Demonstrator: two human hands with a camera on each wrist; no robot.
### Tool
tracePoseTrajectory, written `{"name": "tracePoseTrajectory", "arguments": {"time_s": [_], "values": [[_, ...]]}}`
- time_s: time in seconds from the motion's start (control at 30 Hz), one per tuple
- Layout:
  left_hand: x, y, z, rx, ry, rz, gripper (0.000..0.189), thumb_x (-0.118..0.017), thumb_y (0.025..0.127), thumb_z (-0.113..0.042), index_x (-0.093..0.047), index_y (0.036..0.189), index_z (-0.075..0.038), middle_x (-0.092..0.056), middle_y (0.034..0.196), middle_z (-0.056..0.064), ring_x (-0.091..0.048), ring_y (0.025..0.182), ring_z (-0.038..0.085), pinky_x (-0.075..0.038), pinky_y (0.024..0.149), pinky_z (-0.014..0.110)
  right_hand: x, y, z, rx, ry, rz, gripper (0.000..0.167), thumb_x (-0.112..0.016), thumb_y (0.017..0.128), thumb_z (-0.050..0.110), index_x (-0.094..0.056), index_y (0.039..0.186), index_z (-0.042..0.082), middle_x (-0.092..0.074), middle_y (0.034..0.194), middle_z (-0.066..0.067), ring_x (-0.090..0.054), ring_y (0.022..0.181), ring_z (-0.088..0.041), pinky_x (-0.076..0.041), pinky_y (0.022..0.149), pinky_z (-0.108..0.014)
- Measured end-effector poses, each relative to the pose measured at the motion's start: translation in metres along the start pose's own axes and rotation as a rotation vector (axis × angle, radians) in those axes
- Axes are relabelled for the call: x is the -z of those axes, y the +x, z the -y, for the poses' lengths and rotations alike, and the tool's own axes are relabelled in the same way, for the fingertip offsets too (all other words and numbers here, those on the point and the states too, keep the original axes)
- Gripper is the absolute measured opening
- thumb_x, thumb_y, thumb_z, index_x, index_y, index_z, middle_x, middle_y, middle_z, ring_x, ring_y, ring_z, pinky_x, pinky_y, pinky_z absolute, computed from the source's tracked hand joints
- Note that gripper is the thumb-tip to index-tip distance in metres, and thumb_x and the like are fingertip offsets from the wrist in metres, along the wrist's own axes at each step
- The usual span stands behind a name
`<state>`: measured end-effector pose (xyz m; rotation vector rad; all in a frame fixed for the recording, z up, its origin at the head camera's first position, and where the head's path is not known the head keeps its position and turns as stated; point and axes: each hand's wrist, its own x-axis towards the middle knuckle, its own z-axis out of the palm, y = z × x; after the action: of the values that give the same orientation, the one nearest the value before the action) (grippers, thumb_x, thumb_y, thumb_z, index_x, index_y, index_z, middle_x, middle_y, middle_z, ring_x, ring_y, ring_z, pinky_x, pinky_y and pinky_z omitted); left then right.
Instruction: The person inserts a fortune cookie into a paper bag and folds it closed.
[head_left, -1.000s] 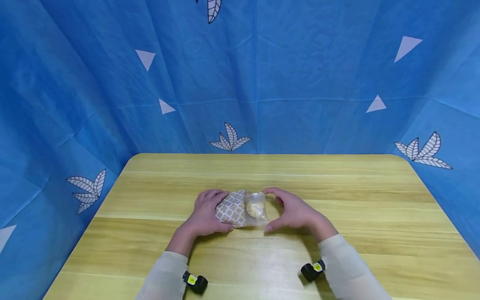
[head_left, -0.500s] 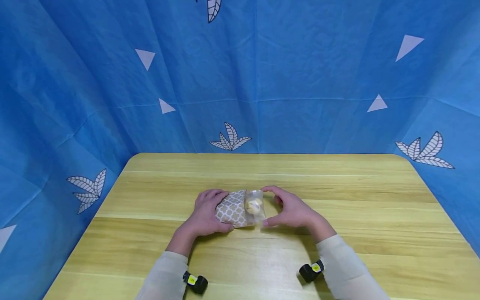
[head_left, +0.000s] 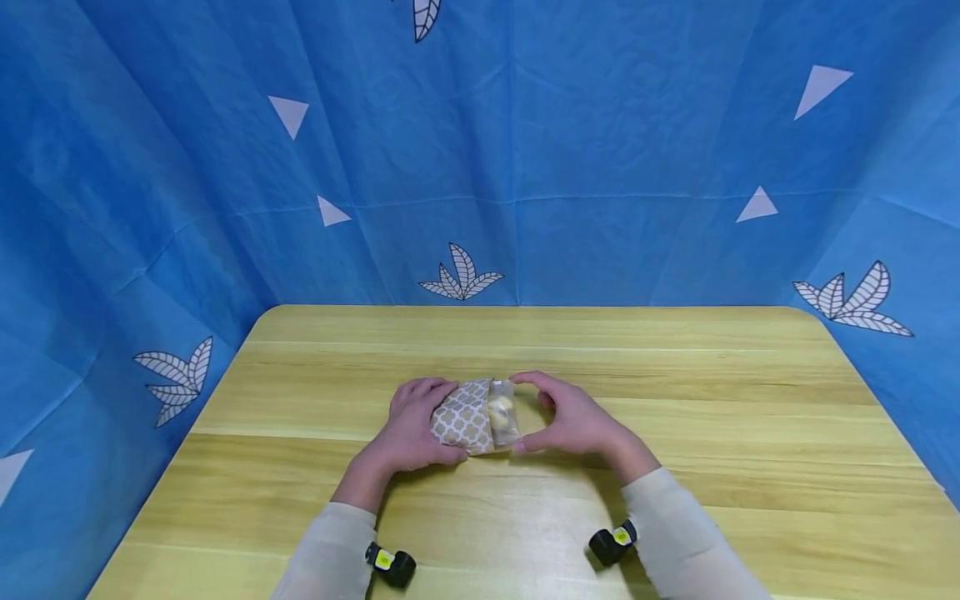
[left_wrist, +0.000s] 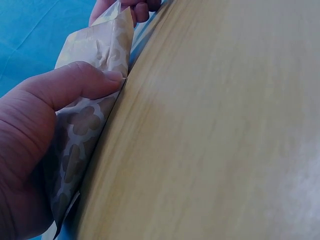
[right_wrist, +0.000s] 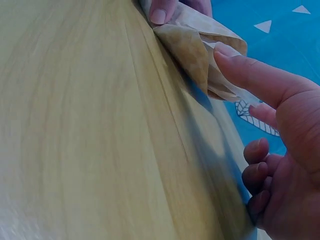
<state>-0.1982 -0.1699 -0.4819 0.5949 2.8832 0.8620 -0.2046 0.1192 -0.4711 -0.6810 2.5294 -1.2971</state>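
Observation:
A small paper bag (head_left: 465, 421) with a tan and white lattice print lies on the table, its open mouth toward the right. My left hand (head_left: 412, 425) grips its closed end, the thumb (left_wrist: 80, 82) lying along the near edge. Out of the mouth sticks a clear plastic packet (head_left: 504, 412) with something pale and round inside; the rest of it is hidden in the bag. My right hand (head_left: 573, 417) holds the packet's outer end between thumb (right_wrist: 260, 75) and forefinger, the other fingers curled in below.
The wooden table (head_left: 675, 358) has rounded back corners. Behind and beside it hangs a blue curtain (head_left: 600, 167) with white leaves and triangles. A small black camera is strapped to each sleeve.
My right hand has moved left with the packet, which has slid further into the paper bag, so less of it shows. The left hand and the bag stay in place.

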Motion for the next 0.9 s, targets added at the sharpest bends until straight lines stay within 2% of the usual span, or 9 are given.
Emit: {"name": "tracePoseTrajectory", "arguments": {"time_s": [0.23, 0.4, 0.43, 0.5, 0.57, 0.63, 0.73, 0.9], "values": [[0.001, -0.001, -0.002, 0.004, -0.009, -0.002, 0.105, -0.09, 0.057, -0.046, -0.049, 0.148, -0.015, -0.044, 0.146, 0.005, -0.028, 0.137, 0.031, -0.019, 0.111, 0.052, -0.003, 0.001, 0.003, -0.006, -0.012, -0.007, 0.096, -0.093, 0.064, 0.045, -0.049, 0.147, 0.025, -0.055, 0.134, -0.008, -0.053, 0.116, -0.028, -0.041, 0.101, -0.05], [0.001, -0.001, -0.001, 0.012, 0.001, 0.01, 0.105, -0.089, 0.058, -0.047, -0.048, 0.149, -0.015, -0.044, 0.146, 0.005, -0.028, 0.137, 0.03, -0.019, 0.111, 0.051, -0.002, -0.001, -0.001, -0.022, 0.013, 0.0, 0.104, -0.094, 0.063, 0.044, -0.044, 0.152, 0.025, -0.048, 0.145, -0.011, -0.05, 0.125, -0.032, -0.038, 0.105, -0.051], [0.001, -0.001, -0.001, 0.012, 0.003, 0.012, 0.105, -0.089, 0.058, -0.047, -0.048, 0.149, -0.015, -0.044, 0.146, 0.005, -0.028, 0.137, 0.03, -0.019, 0.111, 0.051, -0.001, -0.001, -0.003, -0.025, 0.021, 0.003, 0.105, -0.094, 0.063, 0.044, -0.043, 0.152, 0.026, -0.05, 0.143, -0.011, -0.05, 0.124, -0.031, -0.038, 0.104, -0.051], [0.001, -0.001, -0.001, 0.012, 0.006, 0.013, 0.105, -0.089, 0.059, -0.047, -0.047, 0.149, -0.015, -0.044, 0.146, 0.005, -0.028, 0.137, 0.03, -0.019, 0.111, 0.051, 0.0, -0.002, -0.005, -0.019, 0.037, 0.006, 0.104, -0.094, 0.064, 0.042, -0.043, 0.153, 0.026, -0.052, 0.136, -0.01, -0.051, 0.118, -0.028, -0.039, 0.102, -0.048], [0.002, -0.002, -0.001, 0.004, 0.003, 0.004, 0.104, -0.089, 0.059, -0.046, -0.048, 0.149, -0.014, -0.045, 0.145, 0.005, -0.029, 0.137, 0.03, -0.019, 0.111, 0.053, 0.002, -0.002, -0.008, -0.001, 0.052, 0.009, 0.102, -0.094, 0.065, 0.04, -0.044, 0.152, 0.024, -0.055, 0.116, -0.009, -0.05, 0.103, -0.024, -0.042, 0.092, -0.043], [0.003, -0.002, -0.002, -0.003, -0.001, -0.004, 0.103, -0.089, 0.059, -0.045, -0.049, 0.148, -0.014, -0.045, 0.145, 0.006, -0.029, 0.137, 0.031, -0.019, 0.11, 0.055, 0.003, -0.003, -0.01, 0.022, 0.076, 0.015, 0.099, -0.094, 0.067, 0.036, -0.045, 0.152, 0.02, -0.049, 0.098, -0.01, -0.045, 0.09, -0.024, -0.04, 0.082, -0.04], [0.004, -0.003, -0.002, -0.014, -0.013, -0.013, 0.101, -0.09, 0.06, -0.044, -0.05, 0.147, -0.013, -0.047, 0.143, 0.007, -0.03, 0.136, 0.033, -0.02, 0.11, 0.057, 0.006, -0.003, -0.012, 0.046, 0.085, 0.027, 0.095, -0.093, 0.07, 0.031, -0.046, 0.151, 0.015, -0.041, 0.086, -0.011, -0.039, 0.081, -0.023, -0.036, 0.074, -0.037], [0.004, -0.003, -0.003, -0.011, -0.018, -0.002, 0.101, -0.09, 0.061, -0.044, -0.049, 0.148, -0.013, -0.046, 0.144, 0.007, -0.029, 0.137, 0.033, -0.019, 0.11, 0.057, 0.008, -0.005, -0.015, 0.043, 0.067, 0.012, 0.089, -0.091, 0.074, 0.026, -0.048, 0.15, 0.011, -0.041, 0.082, -0.01, -0.038, 0.075, -0.022, -0.035, 0.07, -0.035]]}}
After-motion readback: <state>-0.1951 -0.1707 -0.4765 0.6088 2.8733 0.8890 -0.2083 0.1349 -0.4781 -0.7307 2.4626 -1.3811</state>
